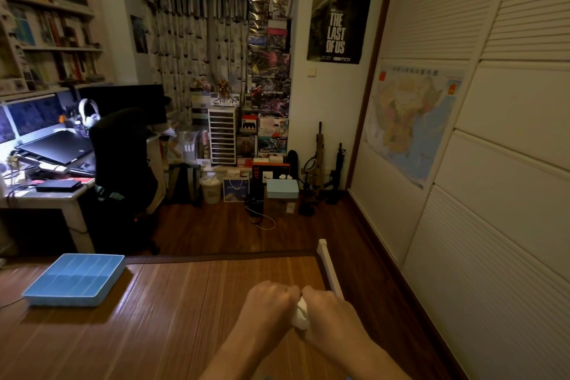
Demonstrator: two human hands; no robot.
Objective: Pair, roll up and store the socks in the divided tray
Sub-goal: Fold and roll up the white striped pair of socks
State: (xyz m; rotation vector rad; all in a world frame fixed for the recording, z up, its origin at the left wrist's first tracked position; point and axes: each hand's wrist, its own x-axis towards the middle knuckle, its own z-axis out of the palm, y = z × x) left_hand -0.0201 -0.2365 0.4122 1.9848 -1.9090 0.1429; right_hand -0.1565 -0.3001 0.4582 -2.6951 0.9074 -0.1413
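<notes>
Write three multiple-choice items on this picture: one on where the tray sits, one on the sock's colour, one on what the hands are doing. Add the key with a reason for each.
1. Where does the divided tray lie?
A. On the mat, to the left of the left hand.
B. At the mat's right edge.
C. On the floor.

2. What colour is the sock between the left hand and the right hand?
A. Black.
B. White.
C. Red.

3. How are the two hands?
A. Both flat and open.
B. Both curled round the sock.
C. One grips the tray.

Key: 1 A, the blue tray sits on the mat's left part. 2 B, white fabric shows between the knuckles. 3 B, both fists close on it, with the knuckles meeting.
</notes>
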